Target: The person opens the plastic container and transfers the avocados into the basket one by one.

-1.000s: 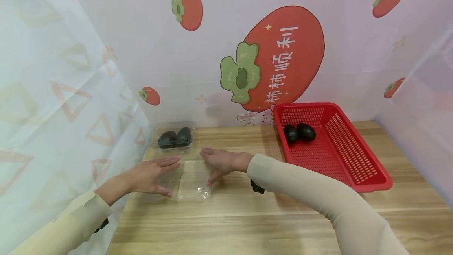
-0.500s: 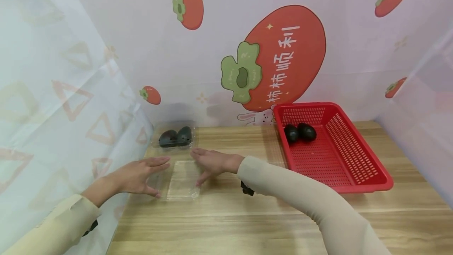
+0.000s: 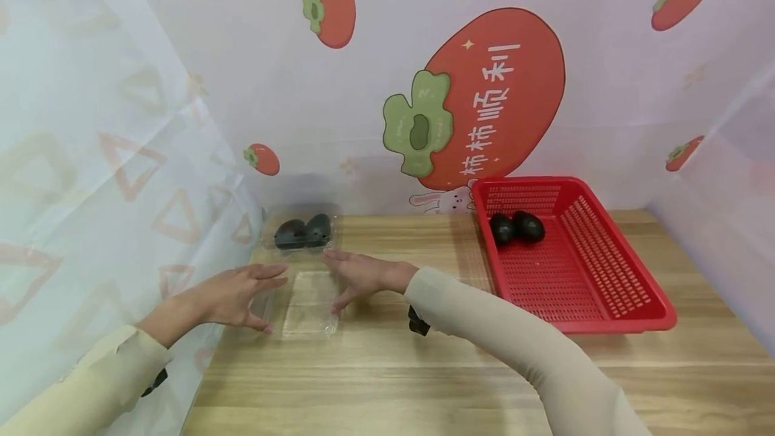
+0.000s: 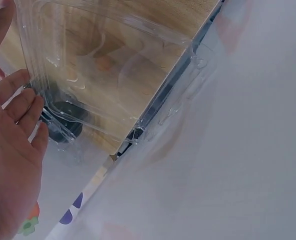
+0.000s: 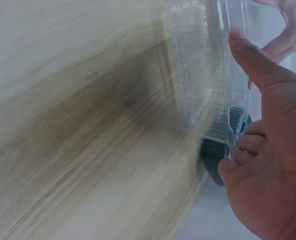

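Note:
A clear plastic box [image 3: 309,305] lies on the left part of the wooden table, between both hands. At its left side is my left hand [image 3: 230,295], fingers and thumb spread; in the left wrist view the fingertips [image 4: 21,75] are right at the plastic edge. My right hand [image 3: 363,278] is at the opposite side, with its thumb [image 5: 253,57] along the rim and its other fingers bent near the far corner. Just behind, a second clear plastic box [image 3: 299,210] contains two dark avocados [image 3: 290,234].
A red perforated plastic basket [image 3: 605,274] stands on the right of the table [image 3: 387,389], with two dark avocados [image 3: 529,226] in its back left corner. White printed sheets [image 3: 363,86] rise behind and on both sides, the left one close to my left hand.
Both hands and the clear plastic box between them have shifted left, mostly during the first half second. The basket and the filled box have stayed in place.

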A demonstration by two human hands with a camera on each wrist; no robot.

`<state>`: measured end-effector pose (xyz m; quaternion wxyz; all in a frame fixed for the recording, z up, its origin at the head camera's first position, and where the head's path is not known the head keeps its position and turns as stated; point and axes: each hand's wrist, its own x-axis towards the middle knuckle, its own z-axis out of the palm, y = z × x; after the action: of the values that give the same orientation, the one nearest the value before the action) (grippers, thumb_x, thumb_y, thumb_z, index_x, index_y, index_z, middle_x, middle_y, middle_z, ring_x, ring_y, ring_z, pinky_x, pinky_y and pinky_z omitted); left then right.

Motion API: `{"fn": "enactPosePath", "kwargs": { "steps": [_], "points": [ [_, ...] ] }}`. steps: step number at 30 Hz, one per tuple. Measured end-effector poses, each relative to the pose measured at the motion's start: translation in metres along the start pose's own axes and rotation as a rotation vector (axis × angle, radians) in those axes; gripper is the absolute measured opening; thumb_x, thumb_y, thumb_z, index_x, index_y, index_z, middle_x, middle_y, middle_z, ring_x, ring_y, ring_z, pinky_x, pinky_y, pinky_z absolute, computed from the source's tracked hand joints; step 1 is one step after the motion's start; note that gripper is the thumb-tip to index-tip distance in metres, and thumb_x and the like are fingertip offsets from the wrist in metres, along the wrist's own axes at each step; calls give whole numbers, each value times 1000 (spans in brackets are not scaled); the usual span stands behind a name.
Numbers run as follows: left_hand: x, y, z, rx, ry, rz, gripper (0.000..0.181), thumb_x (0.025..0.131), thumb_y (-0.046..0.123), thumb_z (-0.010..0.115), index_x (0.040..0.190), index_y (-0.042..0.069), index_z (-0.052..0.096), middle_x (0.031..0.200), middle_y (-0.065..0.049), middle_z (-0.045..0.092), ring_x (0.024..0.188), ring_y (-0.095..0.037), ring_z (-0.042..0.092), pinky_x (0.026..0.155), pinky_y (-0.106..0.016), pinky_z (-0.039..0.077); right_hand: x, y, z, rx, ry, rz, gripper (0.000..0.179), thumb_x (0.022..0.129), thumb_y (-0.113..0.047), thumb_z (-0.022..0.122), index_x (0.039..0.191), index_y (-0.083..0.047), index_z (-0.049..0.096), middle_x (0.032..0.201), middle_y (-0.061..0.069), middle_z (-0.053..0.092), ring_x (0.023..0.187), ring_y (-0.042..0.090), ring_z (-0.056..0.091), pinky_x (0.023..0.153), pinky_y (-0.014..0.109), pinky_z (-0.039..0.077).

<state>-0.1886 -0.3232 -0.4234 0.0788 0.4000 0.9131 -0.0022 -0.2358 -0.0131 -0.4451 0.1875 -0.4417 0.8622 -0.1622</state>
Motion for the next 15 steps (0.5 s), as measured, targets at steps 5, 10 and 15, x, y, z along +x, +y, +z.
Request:
{"fn": "enactPosePath", "kwargs": {
  "steps": [5, 10, 15],
  "points": [
    [2, 2, -5, 14, 10, 6, 89, 83, 61, 84, 147, 4, 62, 157, -20, 52, 136, -44, 56, 103, -57, 52, 1, 1, -3, 20, 11, -7, 111, 92, -47, 83, 169, -1, 17, 176, 18, 13, 164, 26, 13, 130, 33, 18],
    [3, 3, -6, -3, 45, -7, 81, 88, 57, 81, 146, 4, 63, 154, -19, 56, 133, -41, 60, 100, -54, 55, 2, 1, -11, 58, 51, -36, 102, 97, -48, 77, 169, -3, 20, 176, 16, 17, 163, 26, 17, 130, 36, 19],
    [5, 0, -9, -53, 112, -37, 72, 95, 52, 76, 148, 4, 62, 152, -19, 58, 132, -40, 61, 99, -54, 56, 5, 2, -18, 77, 125, -34, 94, 100, -48, 72, 168, -3, 25, 173, 16, 27, 160, 25, 26, 129, 37, 24]
  ]
}}
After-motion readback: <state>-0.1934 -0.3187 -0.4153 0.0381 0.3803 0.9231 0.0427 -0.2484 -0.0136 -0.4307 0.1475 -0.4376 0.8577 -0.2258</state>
